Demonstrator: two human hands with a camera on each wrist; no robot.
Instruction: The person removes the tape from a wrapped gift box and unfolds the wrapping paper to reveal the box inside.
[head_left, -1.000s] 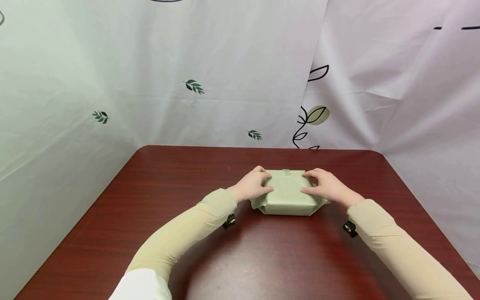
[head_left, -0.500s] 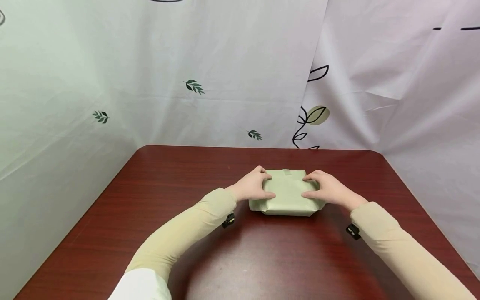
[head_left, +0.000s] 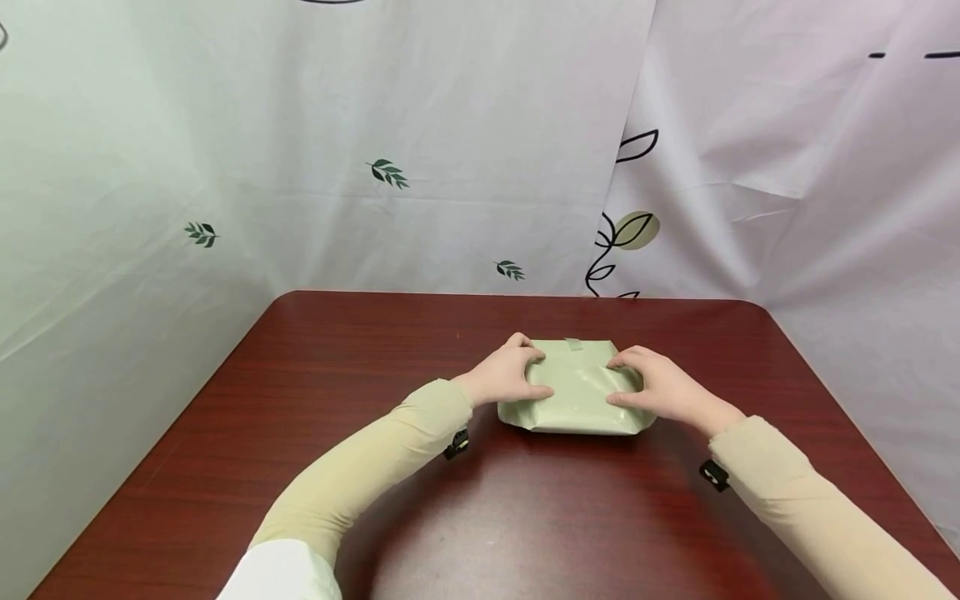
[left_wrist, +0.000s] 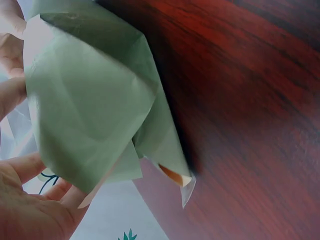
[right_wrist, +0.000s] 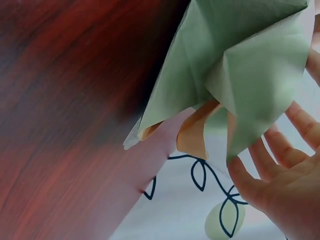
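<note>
A box wrapped in pale green paper [head_left: 577, 387] rests on the table, a small strip of tape [head_left: 573, 344] at its far edge. My left hand [head_left: 501, 374] grips its left end, thumb and forefinger on the top. At the right end my right hand [head_left: 667, 388] holds on in the same way. In the left wrist view a loose paper flap [left_wrist: 85, 110] sticks out, with fingers behind its edge. The right wrist view has another end flap [right_wrist: 270, 75], folded at an angle, and the paper's brown inside [right_wrist: 192, 135]. The box's underside is hidden.
The dark red wooden table [head_left: 315, 375] has rounded far corners. White curtains [head_left: 480, 150] with leaf prints hang behind it and along both sides. A small black device [head_left: 456, 443] sits under the left wrist, and another black device [head_left: 714, 475] under the right.
My right hand has shifted slightly right and nearer, and the paper's right end has spread with it. Both thumbs sit a little nearer the front edge. The left arm has barely moved.
</note>
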